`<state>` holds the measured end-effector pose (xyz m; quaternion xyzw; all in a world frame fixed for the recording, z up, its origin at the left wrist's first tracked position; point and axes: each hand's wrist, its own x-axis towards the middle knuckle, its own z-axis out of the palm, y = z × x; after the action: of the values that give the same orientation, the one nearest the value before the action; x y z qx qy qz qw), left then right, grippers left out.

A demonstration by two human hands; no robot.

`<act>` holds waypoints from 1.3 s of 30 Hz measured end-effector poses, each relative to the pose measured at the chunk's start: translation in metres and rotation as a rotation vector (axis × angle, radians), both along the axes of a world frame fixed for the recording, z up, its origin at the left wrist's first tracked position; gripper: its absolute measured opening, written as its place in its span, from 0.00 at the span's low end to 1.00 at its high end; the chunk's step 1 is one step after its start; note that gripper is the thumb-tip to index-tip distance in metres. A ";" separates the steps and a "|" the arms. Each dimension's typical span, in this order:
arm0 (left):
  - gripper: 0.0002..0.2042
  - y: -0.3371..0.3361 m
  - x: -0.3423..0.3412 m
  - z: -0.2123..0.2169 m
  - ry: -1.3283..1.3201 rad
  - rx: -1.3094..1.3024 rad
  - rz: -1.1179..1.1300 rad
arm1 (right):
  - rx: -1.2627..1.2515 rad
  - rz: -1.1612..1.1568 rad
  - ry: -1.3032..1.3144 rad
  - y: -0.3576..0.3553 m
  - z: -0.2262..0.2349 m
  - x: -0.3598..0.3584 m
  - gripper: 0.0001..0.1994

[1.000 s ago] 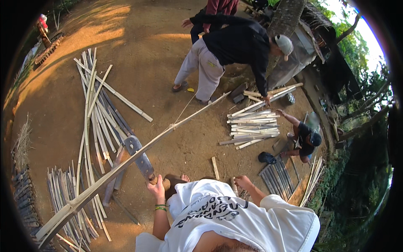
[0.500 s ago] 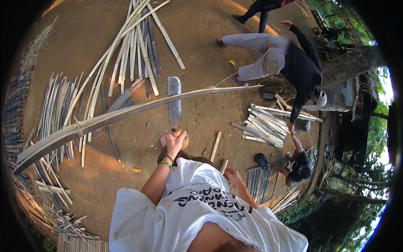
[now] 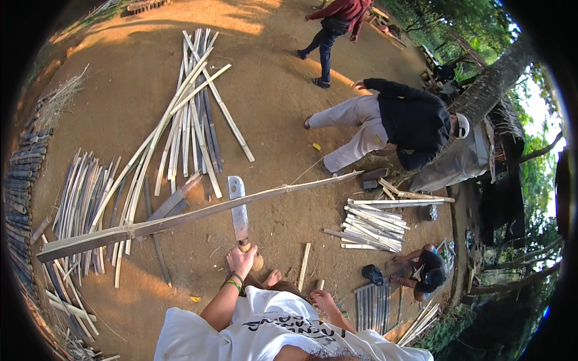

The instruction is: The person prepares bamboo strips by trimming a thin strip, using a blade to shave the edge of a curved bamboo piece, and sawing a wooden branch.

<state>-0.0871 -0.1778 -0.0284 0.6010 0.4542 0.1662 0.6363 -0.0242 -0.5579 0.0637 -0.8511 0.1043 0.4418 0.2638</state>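
Note:
My left hand (image 3: 242, 260) is closed around the wooden handle of a broad machete (image 3: 239, 218). Its blade points away from me and has a hole near the tip. A long split bamboo strip (image 3: 180, 218) crosses the blade, running from far left to the right; whether the blade is wedged into it I cannot tell. On my right side, my right hand (image 3: 323, 299) is closed on a short wooden stick (image 3: 320, 284), whose end sticks up past the fingers. Beside it on the ground lies another thin wooden piece (image 3: 304, 265).
Long bamboo strips (image 3: 192, 120) lie crossed ahead, and more bundles (image 3: 81, 207) at left. Cut bamboo pieces (image 3: 374, 225) are piled at right. A person in a dark top (image 3: 415, 117) bends near a tree trunk; another person crouches (image 3: 428, 271) at right; a third stands (image 3: 337, 30) far ahead.
My view has tilted up, so the scene sits lower. The bending person's arm has drawn back from the crouching person. Both my hands keep their hold.

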 end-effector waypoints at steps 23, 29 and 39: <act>0.23 -0.092 0.002 0.146 -0.038 -0.090 -0.011 | 0.428 0.735 -0.843 0.203 0.070 -0.014 0.27; 0.31 -0.081 -0.021 0.152 0.026 0.045 -0.238 | 0.336 0.600 -0.612 0.207 0.107 0.002 0.22; 0.48 0.045 -0.026 0.284 -0.793 -0.058 0.953 | 0.342 0.624 -0.584 0.179 0.141 0.012 0.30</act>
<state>-0.1133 -0.1324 0.2560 0.2070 0.4059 0.6303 0.6285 -0.0126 -0.3786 0.2045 -0.8748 -0.3101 0.2527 0.2733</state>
